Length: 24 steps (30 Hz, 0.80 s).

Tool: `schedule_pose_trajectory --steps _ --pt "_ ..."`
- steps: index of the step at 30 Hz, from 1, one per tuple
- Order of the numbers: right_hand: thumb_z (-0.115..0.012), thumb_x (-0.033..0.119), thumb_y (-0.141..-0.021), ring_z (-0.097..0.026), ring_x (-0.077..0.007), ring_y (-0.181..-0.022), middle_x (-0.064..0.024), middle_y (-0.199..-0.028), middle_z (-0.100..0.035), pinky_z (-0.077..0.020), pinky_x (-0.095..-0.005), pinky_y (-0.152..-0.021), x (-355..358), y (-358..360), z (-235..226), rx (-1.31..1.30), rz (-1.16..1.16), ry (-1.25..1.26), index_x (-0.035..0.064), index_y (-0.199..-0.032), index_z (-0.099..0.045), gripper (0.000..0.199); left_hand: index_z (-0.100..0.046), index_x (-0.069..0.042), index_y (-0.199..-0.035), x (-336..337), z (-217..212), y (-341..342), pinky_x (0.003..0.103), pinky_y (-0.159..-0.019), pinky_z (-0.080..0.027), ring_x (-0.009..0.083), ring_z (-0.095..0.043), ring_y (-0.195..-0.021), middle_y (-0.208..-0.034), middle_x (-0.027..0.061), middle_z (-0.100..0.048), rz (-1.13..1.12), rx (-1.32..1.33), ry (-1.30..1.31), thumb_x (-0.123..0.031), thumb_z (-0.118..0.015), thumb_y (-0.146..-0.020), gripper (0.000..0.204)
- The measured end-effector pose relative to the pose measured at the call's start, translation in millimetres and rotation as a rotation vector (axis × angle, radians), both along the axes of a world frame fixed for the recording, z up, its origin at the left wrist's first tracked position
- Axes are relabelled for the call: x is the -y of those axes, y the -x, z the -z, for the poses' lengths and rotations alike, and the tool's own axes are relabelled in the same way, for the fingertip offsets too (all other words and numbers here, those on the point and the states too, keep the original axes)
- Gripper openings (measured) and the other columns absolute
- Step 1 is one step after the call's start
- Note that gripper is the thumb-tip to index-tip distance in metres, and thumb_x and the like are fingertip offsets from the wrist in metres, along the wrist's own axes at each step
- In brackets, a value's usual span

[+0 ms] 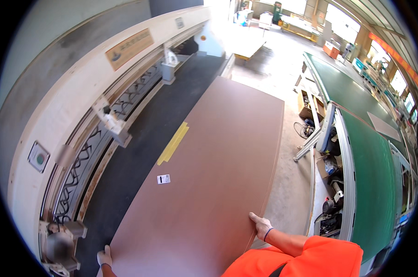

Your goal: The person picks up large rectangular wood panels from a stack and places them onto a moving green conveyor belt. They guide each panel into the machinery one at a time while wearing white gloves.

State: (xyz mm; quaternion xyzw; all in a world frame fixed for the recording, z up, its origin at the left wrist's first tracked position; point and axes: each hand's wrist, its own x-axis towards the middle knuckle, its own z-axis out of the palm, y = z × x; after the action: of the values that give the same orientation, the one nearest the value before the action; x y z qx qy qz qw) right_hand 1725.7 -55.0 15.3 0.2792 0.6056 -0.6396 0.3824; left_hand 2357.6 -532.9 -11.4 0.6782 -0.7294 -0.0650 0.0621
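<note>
A long brownish-pink panel (218, 161) lies before me, partly over the dark bed (149, 129) of a machine. Yellow tape strips (173, 144) and a small white label (163, 179) sit near its left edge. My left hand (105, 256), in a pale glove, holds that left edge close to the lower rim of the view; its fingers are partly hidden. On the right, my gloved right hand (262, 225) grips the long edge, thumb on top and fingers out of sight beneath.
Along the left runs a large cream machine (93, 64) with clamp-like brackets (112, 122) and a green button (40, 159). To the right stands a green-topped conveyor table (368, 171) on metal legs, with boxes and a motor below. A pale platform (248, 46) lies farther off.
</note>
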Motion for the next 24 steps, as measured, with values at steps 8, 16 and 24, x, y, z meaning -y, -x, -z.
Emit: schedule_pose_trajectory --steps 8,16,24 --pt "-0.089 0.027 -0.097 -0.076 -0.0317 -0.113 -0.0137 -0.126 -0.079 -0.0647 -0.0528 -0.094 -65.7 86.4 48.9 0.048 -0.058 0.026 -0.0024 -0.139 -0.068 0.056 -0.08 0.005 -0.091 -42.9 -28.4 140.8 0.056 -0.074 -0.056 0.0463 -0.074 -0.08 -0.088 0.0306 -0.075 -0.024 0.198 -0.024 -0.066 -0.055 -0.109 0.077" --pt "-0.092 0.033 -0.095 -0.076 -0.0321 -0.112 -0.0157 -0.126 -0.079 -0.063 -0.054 -0.096 -88.7 301.4 30.4 0.248 -0.082 0.092 -0.0051 -0.132 -0.072 0.057 -0.075 0.006 -0.088 -110.4 -151.1 374.5 0.061 -0.075 -0.052 0.0541 -0.069 -0.082 -0.087 0.0345 -0.069 0.026 0.187 0.234 -0.069 -0.053 -0.107 0.08" --pt "-0.086 0.045 -0.099 -0.066 -0.0348 -0.133 -0.0161 -0.146 -0.071 -0.0557 -0.0569 -0.11 -76.9 482.0 34.7 0.22 -0.274 0.205 -0.0014 -0.145 -0.066 0.068 -0.08 -0.003 -0.098 -198.3 -351.5 663.8 0.06 -0.077 -0.055 0.0509 -0.072 -0.088 -0.094 0.0304 -0.073 0.094 0.15 0.459 -0.072 -0.054 -0.106 0.074"
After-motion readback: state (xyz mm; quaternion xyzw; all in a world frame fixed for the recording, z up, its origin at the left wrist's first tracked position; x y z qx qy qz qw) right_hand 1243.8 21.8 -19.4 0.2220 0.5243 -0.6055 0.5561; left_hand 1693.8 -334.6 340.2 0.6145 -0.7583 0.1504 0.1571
